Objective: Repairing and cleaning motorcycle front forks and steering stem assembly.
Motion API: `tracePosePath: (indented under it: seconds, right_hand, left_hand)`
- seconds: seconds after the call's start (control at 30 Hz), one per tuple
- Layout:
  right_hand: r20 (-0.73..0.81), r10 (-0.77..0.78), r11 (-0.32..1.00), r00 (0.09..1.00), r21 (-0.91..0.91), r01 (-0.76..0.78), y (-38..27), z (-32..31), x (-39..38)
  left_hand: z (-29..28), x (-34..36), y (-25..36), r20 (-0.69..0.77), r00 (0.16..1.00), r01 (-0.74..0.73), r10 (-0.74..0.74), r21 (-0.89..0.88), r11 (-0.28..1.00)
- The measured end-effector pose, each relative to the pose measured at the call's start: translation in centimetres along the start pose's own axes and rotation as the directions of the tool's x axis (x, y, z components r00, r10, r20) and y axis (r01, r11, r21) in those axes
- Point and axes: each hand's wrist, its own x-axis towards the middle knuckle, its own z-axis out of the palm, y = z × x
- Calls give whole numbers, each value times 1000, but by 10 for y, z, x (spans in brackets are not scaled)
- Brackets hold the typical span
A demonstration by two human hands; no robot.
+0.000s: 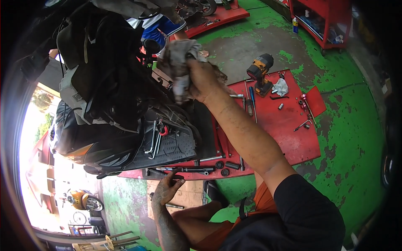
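Note:
My right hand (204, 81) is closed around a crumpled, grimy grey rag (178, 69), held up beside the dark motor scooter (104, 79). Part of the scooter behind the rag is hidden. Lower down, my left hand (168, 189) is by the near edge of the red platform, its fingers apart and nothing seen in them. Its fingertips are close to a long dark ratchet handle (194, 169); whether they touch it I cannot tell. Bent hex keys (155, 138) and a red-handled tool (164, 130) rest on the scooter's footboard (176, 142).
On the red platform (284, 138) stand an orange-and-black cordless impact driver (260, 69), a white crumpled cloth (280, 87), a blue-handled screwdriver (251, 95) and several sockets (225, 172). Another person in blue shorts (167, 27) is beyond the scooter. A red tool cart (324, 25) stands far right.

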Motion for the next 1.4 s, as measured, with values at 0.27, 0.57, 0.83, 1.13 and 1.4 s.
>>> tracePosePath:
  seconds: [0.27, 0.57, 0.83, 1.13, 1.4]
  right_hand:
    - [73, -108, 973, 992, -196, 120, -28, 65, 3]
    - [107, -66, 930, 992, 368, 22, -17, 98, 27]
    - [12, -452, 815, 892, -402, 418, 24, 79, 25]
    - [521, -629, 210, 577, -600, 772, 49, 9, 54]
    - [515, -760, -168, 396, -745, 645, 35, 45, 84]
  left_hand:
    - [-3, 1, -3, 23, 1000, 0, 2, -94, 996]
    - [-5, 3, -3, 17, 1000, -17, 18, -73, 997]
    - [-4, -3, -10, 22, 999, -39, 41, -77, 996]
    - [-5, -4, 21, 61, 997, 59, -56, -49, 997]
    - [-4, 1, 16, 72, 995, 76, -70, -78, 994]
